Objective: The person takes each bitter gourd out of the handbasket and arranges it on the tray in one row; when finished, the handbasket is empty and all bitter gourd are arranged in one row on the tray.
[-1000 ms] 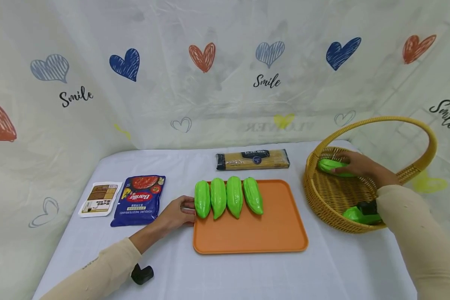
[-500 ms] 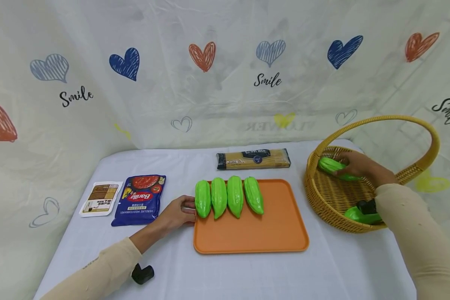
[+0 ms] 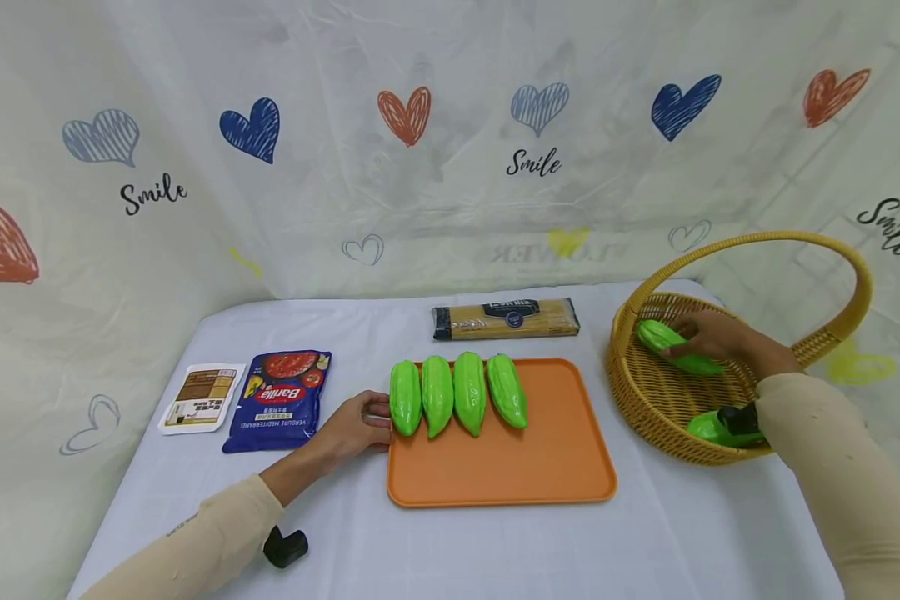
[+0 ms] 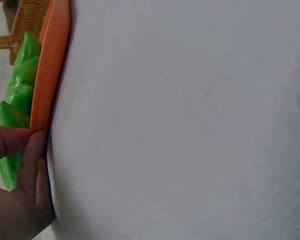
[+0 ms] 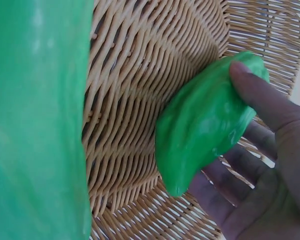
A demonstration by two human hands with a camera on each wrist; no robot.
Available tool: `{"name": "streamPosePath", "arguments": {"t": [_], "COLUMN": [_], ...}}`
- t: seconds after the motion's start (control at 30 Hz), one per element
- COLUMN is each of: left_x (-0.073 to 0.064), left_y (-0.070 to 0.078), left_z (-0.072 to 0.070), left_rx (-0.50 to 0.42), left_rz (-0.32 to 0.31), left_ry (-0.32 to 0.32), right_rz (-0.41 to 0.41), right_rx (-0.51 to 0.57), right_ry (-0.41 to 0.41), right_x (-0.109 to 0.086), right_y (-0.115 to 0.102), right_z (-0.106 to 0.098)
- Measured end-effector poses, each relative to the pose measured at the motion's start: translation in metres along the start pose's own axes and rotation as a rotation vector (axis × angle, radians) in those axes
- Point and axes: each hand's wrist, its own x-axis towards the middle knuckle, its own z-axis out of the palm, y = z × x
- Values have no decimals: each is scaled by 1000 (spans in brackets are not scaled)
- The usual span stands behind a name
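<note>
Right hand (image 3: 712, 337): I'm seeing it gripping a glossy green, ridged, tapering vegetable (image 5: 210, 115), thumb lying along the top, fingers curling round the other side.
Vegetable's angle: over this last second it's turning from nearly level to a clear slant, its near end swinging toward the front.
Golden-brown wicker basket with arched handle (image 3: 630, 406): it's holding that vegetable toward the back; I'm not managing to tell whether it's lifting off the weave.
Second green ridged vegetable (image 3: 707, 428): it's lying at the basket's front, a dark object and the sleeve partly hiding it.
Left hand (image 3: 350, 427): it's pinching the left rim of a flat orange rectangular tray (image 3: 502, 468), just beside the nearest vegetable; I'm noting no shift here.
Tray row: four matching green ridged vegetables (image 3: 438, 396) are lying side by side along the back edge, the rightmost slanting slightly; the count is staying the same.
My reading: I'm judging the turn as an adjusting of the hold inside the basket, so the work is centring there while the left hand is steadying the tray.
Blue printed sauce pouch (image 3: 276, 404): it's lying off to the left, untouched.
</note>
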Motion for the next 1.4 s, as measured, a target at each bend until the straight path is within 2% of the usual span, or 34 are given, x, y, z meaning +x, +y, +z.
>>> {"name": "streamPosePath", "arguments": {"t": [0.57, 0.8, 1.4], "left_x": [2, 0, -1], "left_y": [-2, 0, 1], "left_z": [0, 1, -1], "left_rx": [6, 30, 33], "left_rz": [-2, 4, 6], "left_ry": [12, 18, 11], "right_rz": [17, 1, 2], "right_rx": [65, 196, 252], "right_ry": [1, -38, 36], "right_x": [-11, -14, -35], "right_y": [-11, -11, -24], "right_z": [-5, -8, -14]}}
